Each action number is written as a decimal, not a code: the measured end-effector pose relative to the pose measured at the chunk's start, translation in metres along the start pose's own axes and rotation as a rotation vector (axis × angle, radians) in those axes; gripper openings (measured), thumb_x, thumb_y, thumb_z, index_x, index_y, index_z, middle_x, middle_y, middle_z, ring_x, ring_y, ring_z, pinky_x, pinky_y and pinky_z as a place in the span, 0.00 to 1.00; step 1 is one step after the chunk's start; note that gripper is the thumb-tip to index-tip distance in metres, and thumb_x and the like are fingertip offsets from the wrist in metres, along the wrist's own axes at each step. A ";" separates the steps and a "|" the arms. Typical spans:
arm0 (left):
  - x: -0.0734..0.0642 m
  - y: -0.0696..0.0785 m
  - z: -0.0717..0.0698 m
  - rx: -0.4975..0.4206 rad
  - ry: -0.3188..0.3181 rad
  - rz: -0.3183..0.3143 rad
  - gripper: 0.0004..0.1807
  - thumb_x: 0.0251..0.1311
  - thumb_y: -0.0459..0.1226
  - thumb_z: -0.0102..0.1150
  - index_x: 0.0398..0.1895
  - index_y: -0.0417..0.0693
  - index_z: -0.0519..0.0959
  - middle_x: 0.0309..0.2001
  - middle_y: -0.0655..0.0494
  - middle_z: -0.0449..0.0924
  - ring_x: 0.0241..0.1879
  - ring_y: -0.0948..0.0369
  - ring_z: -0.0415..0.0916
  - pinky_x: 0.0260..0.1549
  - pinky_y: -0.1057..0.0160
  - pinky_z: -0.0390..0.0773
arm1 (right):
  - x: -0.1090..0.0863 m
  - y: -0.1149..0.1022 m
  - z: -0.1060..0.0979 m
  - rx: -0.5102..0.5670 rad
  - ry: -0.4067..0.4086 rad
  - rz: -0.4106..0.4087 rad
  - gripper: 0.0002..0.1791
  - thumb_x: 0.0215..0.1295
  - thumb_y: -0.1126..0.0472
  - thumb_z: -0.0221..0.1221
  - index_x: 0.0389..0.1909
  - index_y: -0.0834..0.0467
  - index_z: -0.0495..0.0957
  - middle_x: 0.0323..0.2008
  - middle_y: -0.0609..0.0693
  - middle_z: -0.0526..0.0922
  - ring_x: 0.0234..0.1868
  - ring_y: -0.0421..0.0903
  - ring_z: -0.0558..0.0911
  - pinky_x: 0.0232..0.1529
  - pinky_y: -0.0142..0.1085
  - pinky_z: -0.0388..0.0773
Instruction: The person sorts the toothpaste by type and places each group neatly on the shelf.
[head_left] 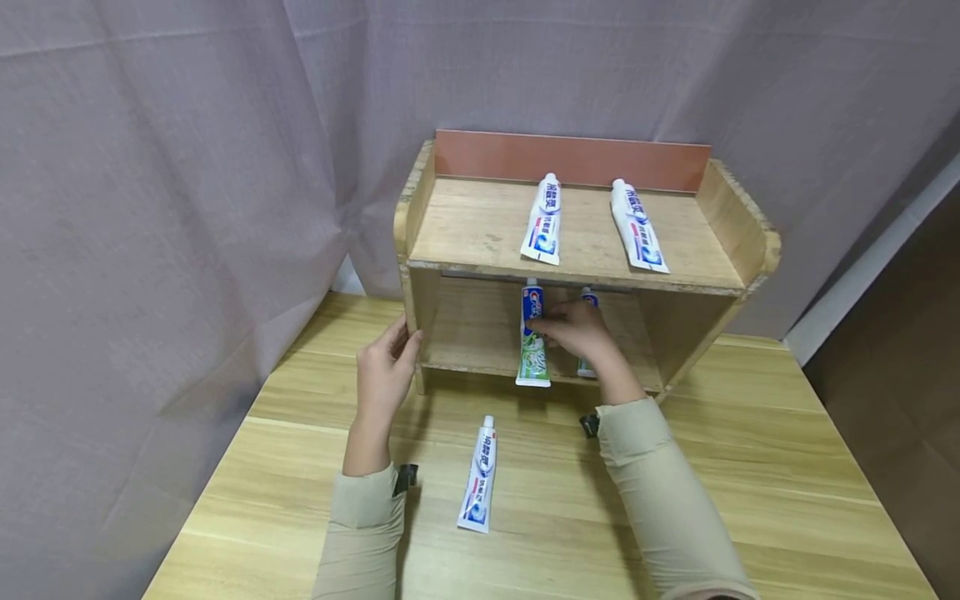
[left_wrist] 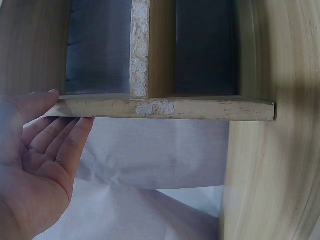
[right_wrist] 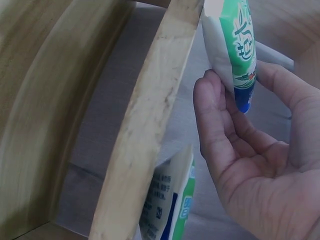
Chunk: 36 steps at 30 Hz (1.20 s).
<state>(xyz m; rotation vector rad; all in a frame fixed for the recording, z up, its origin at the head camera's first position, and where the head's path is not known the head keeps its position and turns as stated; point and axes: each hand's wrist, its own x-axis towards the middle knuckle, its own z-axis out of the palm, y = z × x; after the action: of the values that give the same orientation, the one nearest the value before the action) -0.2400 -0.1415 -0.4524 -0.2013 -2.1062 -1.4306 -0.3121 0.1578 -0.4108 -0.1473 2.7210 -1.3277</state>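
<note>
A green-and-blue toothpaste tube [head_left: 533, 360] is pinched between the thumb and fingers of my right hand [head_left: 583, 333], at the front of the lower level of a wooden shelf [head_left: 480, 327]. In the right wrist view the tube [right_wrist: 235, 42] shows its green-and-white side, above the shelf's front edge. Another green-and-blue tube [head_left: 588, 367] lies on the lower level, partly hidden by this hand. My left hand [head_left: 384, 367] grips the front edge of the shelf's left side panel [left_wrist: 110, 108], thumb on one face and fingers on the other.
Two white-and-blue toothpaste tubes lie on the upper level, one near the middle [head_left: 543, 221] and one to the right [head_left: 638, 227]. A third white-and-blue tube [head_left: 477, 479] rests on the wooden table [head_left: 540, 533] between my forearms. A grey curtain [head_left: 187, 208] hangs behind the shelf.
</note>
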 end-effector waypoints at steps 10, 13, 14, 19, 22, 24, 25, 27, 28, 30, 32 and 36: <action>0.000 -0.002 0.001 0.007 0.001 0.004 0.21 0.67 0.34 0.64 0.61 0.35 0.77 0.52 0.37 0.82 0.50 0.49 0.84 0.47 0.70 0.85 | 0.006 -0.004 -0.001 -0.005 -0.041 0.060 0.28 0.62 0.48 0.69 0.49 0.68 0.81 0.38 0.59 0.86 0.36 0.52 0.88 0.43 0.43 0.89; 0.000 -0.002 0.001 0.009 -0.001 0.002 0.21 0.67 0.33 0.64 0.61 0.35 0.77 0.52 0.37 0.82 0.50 0.50 0.85 0.47 0.70 0.84 | 0.007 -0.004 -0.001 0.028 -0.047 0.073 0.28 0.62 0.49 0.70 0.51 0.69 0.80 0.40 0.61 0.86 0.37 0.53 0.88 0.42 0.41 0.89; 0.000 -0.002 0.001 0.007 -0.001 0.002 0.21 0.67 0.33 0.64 0.61 0.35 0.78 0.52 0.37 0.82 0.50 0.50 0.85 0.47 0.70 0.84 | 0.008 -0.004 -0.001 0.040 -0.049 0.075 0.29 0.62 0.50 0.70 0.51 0.70 0.79 0.40 0.62 0.85 0.37 0.52 0.88 0.41 0.41 0.89; 0.000 -0.002 0.001 -0.002 -0.002 -0.002 0.21 0.67 0.33 0.64 0.61 0.35 0.77 0.52 0.37 0.82 0.50 0.49 0.84 0.47 0.70 0.84 | 0.013 -0.002 0.000 0.053 -0.054 0.066 0.30 0.62 0.50 0.70 0.53 0.71 0.79 0.40 0.61 0.85 0.36 0.51 0.87 0.40 0.39 0.90; 0.000 -0.002 0.000 -0.007 -0.003 -0.003 0.21 0.67 0.34 0.64 0.61 0.35 0.77 0.52 0.37 0.82 0.50 0.50 0.84 0.47 0.69 0.85 | 0.015 -0.001 0.000 0.037 -0.055 0.059 0.29 0.62 0.49 0.70 0.51 0.70 0.80 0.38 0.61 0.85 0.35 0.50 0.87 0.40 0.38 0.90; 0.000 -0.003 0.001 -0.008 -0.005 0.000 0.21 0.67 0.34 0.63 0.61 0.35 0.77 0.53 0.38 0.82 0.50 0.50 0.84 0.47 0.68 0.85 | 0.016 -0.002 -0.001 0.031 -0.053 0.061 0.29 0.62 0.49 0.70 0.51 0.70 0.80 0.38 0.61 0.85 0.35 0.51 0.87 0.39 0.39 0.90; 0.000 -0.003 0.001 -0.006 -0.006 0.002 0.21 0.67 0.34 0.63 0.61 0.36 0.77 0.53 0.38 0.82 0.50 0.50 0.84 0.47 0.68 0.85 | 0.016 -0.002 -0.001 0.031 -0.053 0.065 0.29 0.62 0.49 0.70 0.51 0.70 0.80 0.38 0.61 0.85 0.35 0.51 0.87 0.39 0.39 0.90; 0.000 -0.003 0.001 -0.003 -0.008 0.008 0.21 0.68 0.34 0.63 0.61 0.36 0.77 0.53 0.38 0.82 0.50 0.50 0.84 0.47 0.67 0.85 | 0.016 -0.002 -0.002 0.039 -0.049 0.074 0.29 0.62 0.50 0.70 0.51 0.70 0.80 0.39 0.62 0.85 0.35 0.52 0.87 0.39 0.39 0.90; 0.000 -0.003 0.001 -0.001 -0.008 0.011 0.21 0.68 0.34 0.63 0.61 0.36 0.78 0.53 0.38 0.82 0.50 0.50 0.84 0.47 0.67 0.85 | 0.016 -0.003 -0.002 0.042 -0.048 0.078 0.29 0.61 0.50 0.70 0.51 0.71 0.80 0.39 0.62 0.85 0.35 0.52 0.87 0.39 0.40 0.90; 0.000 -0.004 0.001 0.002 -0.006 0.014 0.21 0.67 0.34 0.63 0.61 0.36 0.78 0.53 0.38 0.82 0.50 0.50 0.84 0.47 0.67 0.85 | 0.016 -0.004 -0.003 0.053 -0.047 0.083 0.29 0.61 0.51 0.70 0.51 0.71 0.79 0.40 0.63 0.85 0.35 0.52 0.87 0.39 0.39 0.90; 0.000 -0.004 0.001 0.005 -0.004 0.016 0.21 0.67 0.34 0.63 0.61 0.36 0.78 0.52 0.38 0.82 0.50 0.50 0.84 0.47 0.67 0.85 | 0.017 -0.004 -0.003 0.059 -0.050 0.085 0.29 0.62 0.51 0.70 0.52 0.72 0.79 0.40 0.63 0.85 0.35 0.52 0.87 0.39 0.39 0.90; 0.000 -0.003 0.001 0.003 -0.006 0.018 0.20 0.68 0.34 0.63 0.61 0.36 0.78 0.53 0.38 0.82 0.50 0.50 0.84 0.47 0.67 0.85 | 0.018 -0.003 -0.002 0.067 -0.049 0.083 0.29 0.62 0.51 0.70 0.51 0.71 0.79 0.40 0.63 0.85 0.35 0.51 0.87 0.38 0.38 0.90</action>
<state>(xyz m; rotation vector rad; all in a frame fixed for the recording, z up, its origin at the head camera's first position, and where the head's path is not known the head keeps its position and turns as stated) -0.2420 -0.1421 -0.4552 -0.2232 -2.1058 -1.4184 -0.3303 0.1550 -0.4085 -0.0598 2.6089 -1.3715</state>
